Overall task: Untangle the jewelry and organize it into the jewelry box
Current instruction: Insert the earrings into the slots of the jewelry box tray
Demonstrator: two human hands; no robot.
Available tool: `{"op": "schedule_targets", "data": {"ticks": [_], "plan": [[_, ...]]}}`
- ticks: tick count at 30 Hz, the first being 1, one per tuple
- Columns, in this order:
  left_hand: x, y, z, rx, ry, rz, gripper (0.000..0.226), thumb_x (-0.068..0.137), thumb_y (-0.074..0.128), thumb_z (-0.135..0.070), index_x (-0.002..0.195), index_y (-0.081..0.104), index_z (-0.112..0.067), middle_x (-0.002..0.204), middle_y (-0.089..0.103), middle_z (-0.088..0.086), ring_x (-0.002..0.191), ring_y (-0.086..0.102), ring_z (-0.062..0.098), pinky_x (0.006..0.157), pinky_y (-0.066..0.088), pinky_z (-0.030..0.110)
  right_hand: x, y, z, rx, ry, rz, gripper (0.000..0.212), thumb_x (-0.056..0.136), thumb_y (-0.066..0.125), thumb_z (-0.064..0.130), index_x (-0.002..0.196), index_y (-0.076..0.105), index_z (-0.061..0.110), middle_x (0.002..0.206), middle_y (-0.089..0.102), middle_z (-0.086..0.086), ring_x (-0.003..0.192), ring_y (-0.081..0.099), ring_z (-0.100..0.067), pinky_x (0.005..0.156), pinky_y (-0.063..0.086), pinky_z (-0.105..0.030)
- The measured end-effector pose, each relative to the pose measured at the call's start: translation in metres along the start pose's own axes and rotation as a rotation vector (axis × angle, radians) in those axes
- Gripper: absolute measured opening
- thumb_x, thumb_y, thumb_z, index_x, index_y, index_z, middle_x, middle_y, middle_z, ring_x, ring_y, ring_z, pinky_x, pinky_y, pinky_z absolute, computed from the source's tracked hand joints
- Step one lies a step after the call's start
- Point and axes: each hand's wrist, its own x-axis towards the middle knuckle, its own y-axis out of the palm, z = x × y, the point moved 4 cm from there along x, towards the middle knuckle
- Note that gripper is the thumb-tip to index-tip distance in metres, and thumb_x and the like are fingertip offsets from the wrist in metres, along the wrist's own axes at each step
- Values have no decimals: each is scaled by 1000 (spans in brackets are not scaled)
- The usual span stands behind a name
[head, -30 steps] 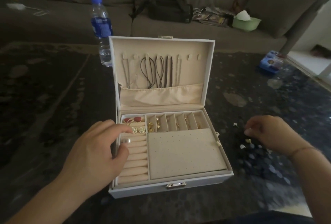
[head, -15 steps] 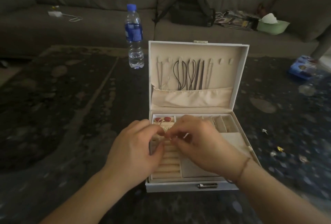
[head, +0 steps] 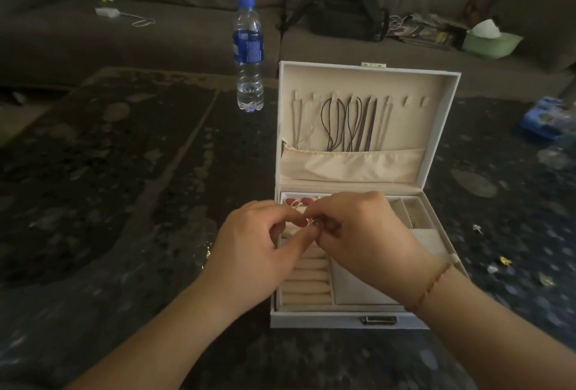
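Hands: left hand (head: 255,246) and right hand (head: 358,234) meet fingertip to fingertip over the open jewelry box (head: 343,316), both pinching one small pale piece of jewelry (head: 311,222) between curled fingers and thumbs; what kind of piece it is cannot be told
Wrist: a thin braided bracelet (head: 431,287) circles the right wrist
Jewelry box: white, with a cream lining, standing on the dark speckled counter (head: 124,202) with its lid (head: 367,121) raised upright and a dark clasp (head: 378,320) on its front wall
Lid: dark cords (head: 346,125) and pale strands hang from hooks, their ends tucked into a fabric pocket (head: 352,165)
Tray: cream ring rolls (head: 307,283) fill the left side below the hands; red earrings (head: 296,201) lie in the far-left compartment; a flat pad (head: 358,290) sits beside the rolls; small divided slots (head: 411,213) run along the back on the right
Loose pieces: small earrings, one silvery (head: 477,228) and one gold (head: 505,261), lie scattered on the counter to the right of the box, apart from it
Counter, farther out: a water bottle (head: 248,53) with a blue cap stands upright to the left behind the box; a blue packet (head: 544,120) lies at the right edge
Sofa (head: 156,31): behind the counter it carries a black bag (head: 343,12), magazines (head: 427,30), a green tissue box (head: 489,40) and a white charger with its cable (head: 109,12)
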Motion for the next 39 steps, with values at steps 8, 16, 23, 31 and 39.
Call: {"op": "schedule_targets", "data": {"ticks": [8,16,23,31,39], "plan": [[4,-5,1,141,65,46,23,86,58,-40,81,74,-23,61,48,-18,65,47,5,56,34,21,-10,1,1,202,23,-26,14,79,75,8,87,71,19,76,68,7,68,67,-8,62,58,-27],[3,5,3,105,93,159,14,94,56,-36,93,68,-29,75,54,-22,80,51,4,66,38,19,-15,-5,-17,319,121,31,16,77,80,10,89,74,20,79,69,10,69,65,-4,65,46,-8],[2,0,6,293,85,147,24,89,57,-21,110,67,-27,81,34,-33,81,41,-2,75,32,13,-12,0,-19,-56,170,134,14,85,73,27,99,74,26,95,71,11,81,62,-11,75,54,-36],[1,3,8,314,44,171,21,88,57,-26,105,69,-26,77,35,-28,79,42,0,71,31,9,-3,1,-7,-202,174,243,17,92,59,38,104,68,30,106,66,9,99,61,-20,75,47,-33],[1,5,9,313,41,176,20,87,60,-21,105,69,-24,82,40,-25,81,43,0,72,31,9,-4,22,-5,-206,288,230,18,92,60,41,105,71,36,102,64,8,95,62,-19,74,50,-30]]}}
